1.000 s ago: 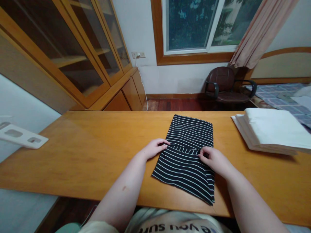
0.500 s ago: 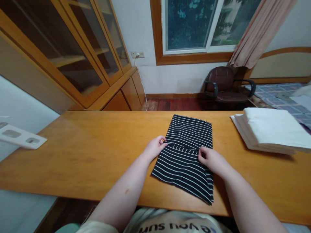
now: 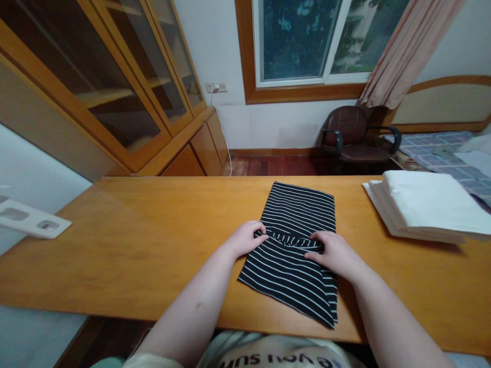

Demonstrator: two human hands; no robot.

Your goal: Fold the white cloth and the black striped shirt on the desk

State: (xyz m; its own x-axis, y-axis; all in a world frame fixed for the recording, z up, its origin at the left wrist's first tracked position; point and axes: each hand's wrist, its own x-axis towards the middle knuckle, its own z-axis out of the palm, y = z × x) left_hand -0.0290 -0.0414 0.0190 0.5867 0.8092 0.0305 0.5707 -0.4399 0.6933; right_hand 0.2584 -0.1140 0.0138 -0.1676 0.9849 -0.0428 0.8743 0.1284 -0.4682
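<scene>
A black cloth with white stripes [image 3: 295, 204], folded into a long rectangle, lies on the wooden table in front of me. Across its middle runs a narrow band of the same fabric [image 3: 286, 238], its stripes set at a different angle and slightly bunched. At the left edge, my left hand [image 3: 247, 239] has thumb and fingertips pinched around the cloth beside one end of the band. My right hand [image 3: 333, 254] rests on the right side, thumb and fingers apart on either side of the band's other end.
A stack of folded white cloth [image 3: 429, 204] sits on the right of the table [image 3: 153, 245]. At the left edge is a white object with oval cutouts [image 3: 32, 217]. Beyond the table stand a glass-door cabinet [image 3: 126, 92], a brown armchair [image 3: 351, 135] and a bed [image 3: 433, 148].
My right thumb and fingers have spread apart from a pinch. My left hand has shifted slightly toward me. The band looks wider and more bunched in the middle.
</scene>
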